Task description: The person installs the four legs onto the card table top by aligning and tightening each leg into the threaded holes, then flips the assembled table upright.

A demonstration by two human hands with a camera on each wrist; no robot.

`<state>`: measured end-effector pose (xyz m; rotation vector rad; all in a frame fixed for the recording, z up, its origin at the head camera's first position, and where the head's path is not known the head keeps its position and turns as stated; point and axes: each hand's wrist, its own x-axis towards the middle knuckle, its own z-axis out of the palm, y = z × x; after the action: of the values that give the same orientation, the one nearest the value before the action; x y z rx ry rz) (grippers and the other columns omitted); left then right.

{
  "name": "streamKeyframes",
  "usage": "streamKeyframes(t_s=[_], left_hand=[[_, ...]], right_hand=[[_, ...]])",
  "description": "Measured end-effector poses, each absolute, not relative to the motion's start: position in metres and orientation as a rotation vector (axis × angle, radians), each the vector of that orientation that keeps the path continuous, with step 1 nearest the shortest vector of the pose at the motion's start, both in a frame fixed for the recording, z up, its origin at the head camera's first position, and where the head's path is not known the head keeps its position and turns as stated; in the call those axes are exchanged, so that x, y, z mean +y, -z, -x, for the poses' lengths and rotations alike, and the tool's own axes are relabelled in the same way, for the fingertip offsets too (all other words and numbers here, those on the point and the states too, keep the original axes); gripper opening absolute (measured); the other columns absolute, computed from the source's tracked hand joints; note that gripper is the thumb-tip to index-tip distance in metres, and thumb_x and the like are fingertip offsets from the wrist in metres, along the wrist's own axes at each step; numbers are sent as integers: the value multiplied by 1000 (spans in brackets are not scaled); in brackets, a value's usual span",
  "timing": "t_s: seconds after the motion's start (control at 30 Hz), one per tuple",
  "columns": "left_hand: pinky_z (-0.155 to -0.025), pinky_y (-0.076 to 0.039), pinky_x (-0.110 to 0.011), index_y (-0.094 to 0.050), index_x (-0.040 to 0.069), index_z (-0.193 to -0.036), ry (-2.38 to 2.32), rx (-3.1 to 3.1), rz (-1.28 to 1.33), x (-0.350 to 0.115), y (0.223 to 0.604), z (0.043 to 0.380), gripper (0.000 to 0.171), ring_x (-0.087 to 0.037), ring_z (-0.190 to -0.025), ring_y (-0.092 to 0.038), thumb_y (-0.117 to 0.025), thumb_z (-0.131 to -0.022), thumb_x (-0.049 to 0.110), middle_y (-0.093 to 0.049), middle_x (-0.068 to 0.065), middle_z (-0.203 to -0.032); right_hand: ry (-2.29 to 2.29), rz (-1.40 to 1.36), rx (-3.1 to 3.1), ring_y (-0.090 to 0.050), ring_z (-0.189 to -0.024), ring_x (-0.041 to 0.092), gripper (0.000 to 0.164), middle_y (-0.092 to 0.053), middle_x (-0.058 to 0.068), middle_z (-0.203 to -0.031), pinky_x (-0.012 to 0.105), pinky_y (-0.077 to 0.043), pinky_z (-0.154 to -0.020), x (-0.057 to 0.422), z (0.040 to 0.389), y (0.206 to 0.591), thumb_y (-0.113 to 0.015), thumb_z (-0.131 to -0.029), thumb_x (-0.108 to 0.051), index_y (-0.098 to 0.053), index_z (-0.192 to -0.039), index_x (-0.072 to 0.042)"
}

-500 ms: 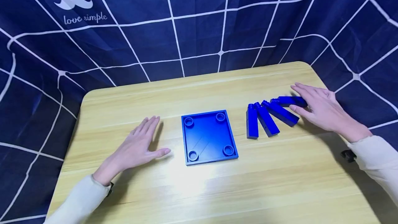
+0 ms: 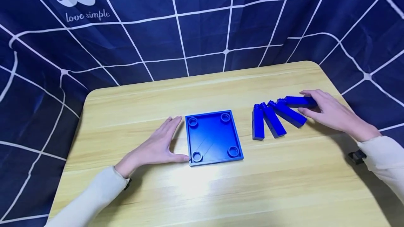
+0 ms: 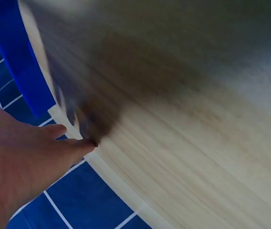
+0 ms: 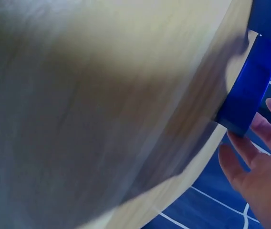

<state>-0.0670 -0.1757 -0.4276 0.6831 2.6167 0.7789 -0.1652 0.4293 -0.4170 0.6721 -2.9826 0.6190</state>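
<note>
A square blue tabletop piece (image 2: pixel 213 137) with raised edges lies on the table, a round socket in each corner. My left hand (image 2: pixel 154 147) is at its left side, thumb at the near left corner and straight fingers at the far left corner. To the right, several blue square legs with narrow pegs are fanned out; the nearest to the plate is one leg (image 2: pixel 257 124). Around the outer end of the rightmost leg (image 2: pixel 298 101) is my right hand (image 2: pixel 336 113), fingers beyond it and thumb on the near side. In the right wrist view, loosely bent fingers (image 4: pixel 264 129) are beside a blue leg (image 4: pixel 250 86).
The pale wooden table (image 2: pixel 202 192) has rounded far corners. Dark blue cloth (image 2: pixel 208 34) with white lines rises along its back and sides. Two middle legs, including one angled leg (image 2: pixel 287 113), lie between the end ones.
My left hand has moved right, up to the left edge of the blue tabletop piece. My right hand has come closer around the rightmost leg, its fingers lower. The pieces stay in place.
</note>
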Motion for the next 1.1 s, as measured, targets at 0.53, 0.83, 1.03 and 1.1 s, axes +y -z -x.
streamKeyframes(t_s=[0.53, 0.83, 1.03, 1.1], left_hand=[[-128, -14, -68, -13, 8, -176, -615, 2686, -792, -169, 429, 65, 130, -40, -166, -9, -73, -86, 80, -16, -17, -181], [-128, -14, -66, -12, 4, -175, -526, 2681, -823, -168, 424, 65, 129, -45, -165, -8, -69, -89, 81, -15, -21, -180], [-128, -14, -66, -10, 6, -176, -544, 2680, -801, -167, 424, 67, 128, -46, -165, -5, -69, -89, 81, -13, -23, -179], [-129, -14, -64, -10, 6, -176, -542, 2683, -806, -167, 425, 68, 128, -46, -165, -5, -69, -89, 80, -13, -24, -179]], right_hand=[[-713, -629, -2940, -55, -88, 10, 36, -70, 10, -105, 17, -38, -76, 439, 174, 428, -89, -85, 3, -72, -117, 1], [-880, -345, -3034, -54, -75, 11, 29, -67, 4, -89, 24, -37, -65, 434, 172, 422, -87, -95, -16, -73, -118, -6], [-991, -127, -3078, -54, -70, 14, 40, -66, 3, -83, 30, -41, -58, 432, 175, 418, -84, -100, -33, -68, -125, -5], [-1023, -95, -3080, -54, -68, 14, 42, -64, 1, -81, 31, -41, -57, 432, 177, 418, -83, -101, -34, -67, -126, -5]])
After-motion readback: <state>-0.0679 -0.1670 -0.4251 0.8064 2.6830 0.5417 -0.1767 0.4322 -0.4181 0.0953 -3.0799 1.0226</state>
